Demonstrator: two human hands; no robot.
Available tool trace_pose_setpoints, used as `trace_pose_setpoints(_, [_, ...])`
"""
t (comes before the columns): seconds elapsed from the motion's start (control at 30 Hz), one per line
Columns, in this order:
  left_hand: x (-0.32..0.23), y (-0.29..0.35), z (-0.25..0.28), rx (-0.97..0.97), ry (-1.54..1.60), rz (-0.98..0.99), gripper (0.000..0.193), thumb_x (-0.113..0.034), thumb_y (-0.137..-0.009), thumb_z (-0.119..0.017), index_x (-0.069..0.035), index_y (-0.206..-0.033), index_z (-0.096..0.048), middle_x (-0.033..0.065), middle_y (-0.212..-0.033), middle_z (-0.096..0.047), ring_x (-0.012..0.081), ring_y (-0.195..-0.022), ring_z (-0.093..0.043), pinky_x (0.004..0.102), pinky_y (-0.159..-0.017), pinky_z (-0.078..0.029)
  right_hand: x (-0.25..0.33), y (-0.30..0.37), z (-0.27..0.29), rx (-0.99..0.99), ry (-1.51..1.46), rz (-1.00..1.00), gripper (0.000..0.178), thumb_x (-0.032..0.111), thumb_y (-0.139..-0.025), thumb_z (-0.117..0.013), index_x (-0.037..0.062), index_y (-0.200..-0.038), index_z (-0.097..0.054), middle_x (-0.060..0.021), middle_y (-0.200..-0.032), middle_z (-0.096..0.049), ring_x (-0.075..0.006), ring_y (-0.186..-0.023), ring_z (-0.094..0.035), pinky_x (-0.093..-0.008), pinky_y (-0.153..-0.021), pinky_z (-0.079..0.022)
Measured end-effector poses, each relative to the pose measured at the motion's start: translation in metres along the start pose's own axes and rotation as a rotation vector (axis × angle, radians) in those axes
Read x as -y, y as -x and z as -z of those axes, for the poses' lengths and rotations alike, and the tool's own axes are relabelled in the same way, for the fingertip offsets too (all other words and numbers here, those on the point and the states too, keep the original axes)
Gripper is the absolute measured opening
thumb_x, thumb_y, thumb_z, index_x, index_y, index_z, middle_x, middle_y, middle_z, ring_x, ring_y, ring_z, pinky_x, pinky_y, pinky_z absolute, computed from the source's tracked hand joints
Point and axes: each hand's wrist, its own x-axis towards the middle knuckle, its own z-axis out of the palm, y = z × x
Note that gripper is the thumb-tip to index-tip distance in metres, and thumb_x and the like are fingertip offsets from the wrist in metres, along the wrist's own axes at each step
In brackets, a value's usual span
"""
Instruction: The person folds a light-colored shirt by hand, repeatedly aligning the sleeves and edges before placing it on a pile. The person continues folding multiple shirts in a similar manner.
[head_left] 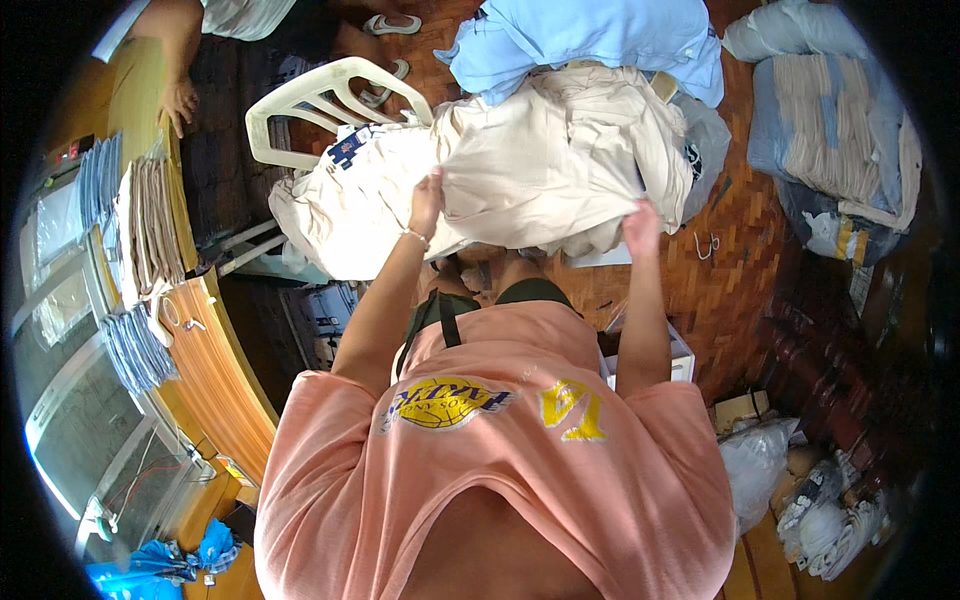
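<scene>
A cream cloth garment point(540, 170) is stretched between my two hands above a heap of similar cream fabric. My left hand point(425, 208) is closed on its left side, thumb and fingers pinching the cloth. At the lower right corner, my right hand point(642, 230) grips the edge and pulls creases toward itself. Under and to the left lies more loose cream fabric point(330, 225), with dark blue labels point(350, 147) on top. The garment's exact kind cannot be made out.
Light blue garments point(600, 40) are heaped beyond the cream pile, beside a white plastic chair point(345, 90). Folded stacks point(150, 230) hang over a wooden counter at left, near another person's hand point(180, 103). Bundled clothes point(835, 120) stand right. A white box point(680, 360) sits by my right arm.
</scene>
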Motion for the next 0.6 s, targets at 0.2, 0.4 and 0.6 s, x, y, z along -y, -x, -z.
trace_pose_setpoints(0.2, [-0.038,0.034,0.022,-0.022,0.625,-0.169,0.031,-0.030,-0.089,-0.044,-0.001,-0.099,-0.051,0.0039,-0.091,-0.058,0.0133,-0.076,-0.055,0.0241,-0.066,-0.045,-0.059,0.025,-0.068,0.009,-0.164,-0.561,0.039,0.037,-0.088,-0.042,0.0070,-0.113,-0.050,-0.0080,-0.108,-0.056,-0.0153,-0.096,-0.053,-0.0327,-0.084,-0.043])
trace_pose_setpoints(0.4, [-0.048,0.063,0.102,0.029,0.778,-0.135,0.029,-0.023,-0.087,-0.045,-0.002,-0.107,-0.050,0.0067,-0.104,-0.055,0.0188,-0.095,-0.053,0.0315,-0.085,-0.040,-0.012,0.014,-0.115,0.430,0.062,-0.381,0.011,0.015,-0.084,-0.054,0.0070,-0.089,-0.058,-0.0013,-0.082,-0.059,-0.0070,-0.066,-0.051,-0.0188,-0.061,-0.042])
trace_pose_setpoints(0.6, [-0.139,0.180,0.189,-0.028,0.893,-0.483,0.039,-0.027,-0.090,-0.040,0.002,-0.115,-0.045,0.0124,-0.115,-0.052,0.0221,-0.106,-0.049,0.0360,-0.094,-0.036,0.091,0.088,-0.195,0.455,-0.108,-0.002,0.043,0.026,-0.081,-0.049,0.0007,-0.115,-0.045,-0.0143,-0.115,-0.050,-0.0233,-0.105,-0.047,-0.0329,-0.093,-0.033])
